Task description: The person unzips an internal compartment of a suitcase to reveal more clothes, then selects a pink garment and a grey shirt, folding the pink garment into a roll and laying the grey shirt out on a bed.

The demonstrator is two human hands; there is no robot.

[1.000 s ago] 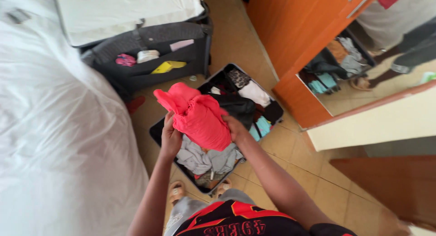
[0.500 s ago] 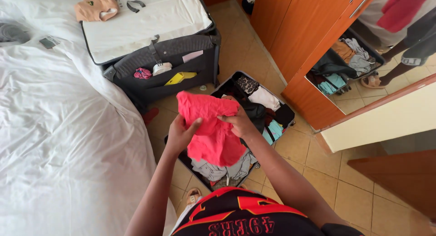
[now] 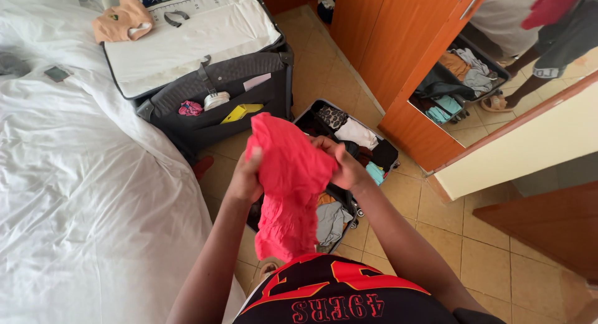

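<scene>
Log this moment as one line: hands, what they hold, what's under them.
left hand: grips red garment | right hand: grips same garment | below: open suitcase of clothes on tiled floor | bed: left

Bedroom floor beside a bed

A white bed fills the left; a grey cot stands at its far end, a peach cloth on top. An open suitcase of clothes lies on the tile floor near an orange wardrobe with a mirror.
</scene>
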